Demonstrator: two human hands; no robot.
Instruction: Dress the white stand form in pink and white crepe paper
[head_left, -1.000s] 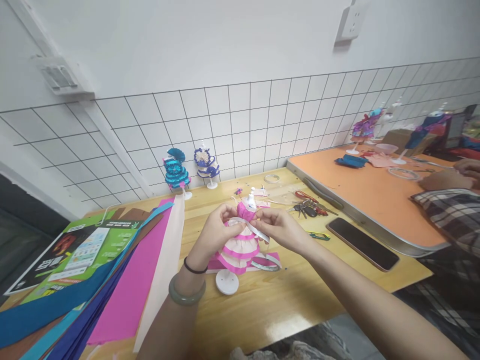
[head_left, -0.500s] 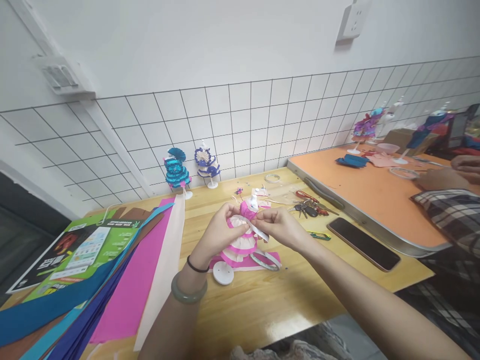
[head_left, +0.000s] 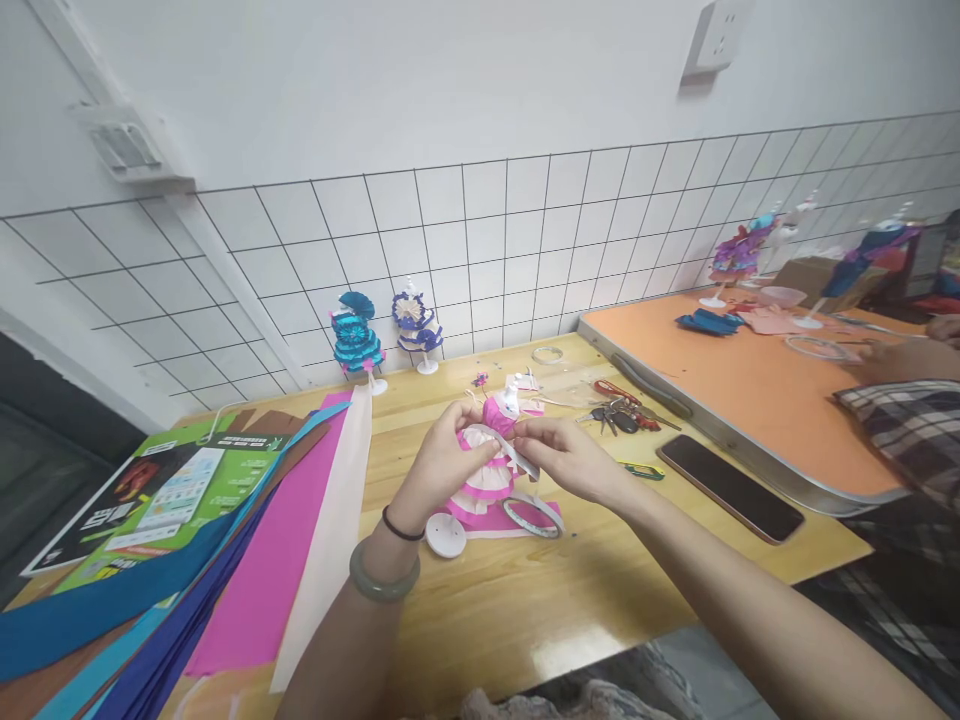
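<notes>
Pink-and-white paper dress, tilted on its stand, is held low over the wooden worktop between both hands. The left hand has its grip closed on the bodice; the right hand pinches a white strip across its waist. Light, soft and easily crushed, I judge: hold the bodice, not the ruffles.

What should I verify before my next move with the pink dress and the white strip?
1. Left hand grips the pink dress: ok.
2. Right hand pinches the white strip: ok.
3. Strip lies across the dress waist: ok.
4. Strip end is stuck down: cannot tell.
5. Round base rests on the table: cannot tell.
6. Tape roll lies close beside the dress: ok.
</notes>
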